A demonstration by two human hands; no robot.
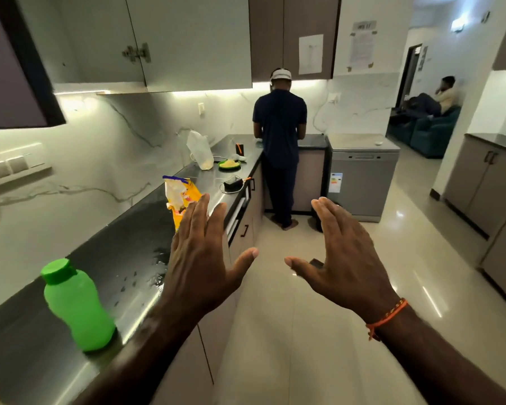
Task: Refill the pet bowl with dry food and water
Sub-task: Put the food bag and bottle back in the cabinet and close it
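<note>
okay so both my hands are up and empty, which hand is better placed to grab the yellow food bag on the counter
Probably the left. The left hand hangs open over the counter edge, its fingertips right by the yellow food bag. The right hand is open too, but out over the floor, away from the counter.

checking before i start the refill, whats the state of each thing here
left hand: open, fingers straight, holds nothing
right hand: open, holds nothing
green bottle: upright on the counter, cap on
yellow food bag: standing, top torn open
white bag: upright, farther along
green dish: holds yellowish food
upper cabinet door: swung open
</note>
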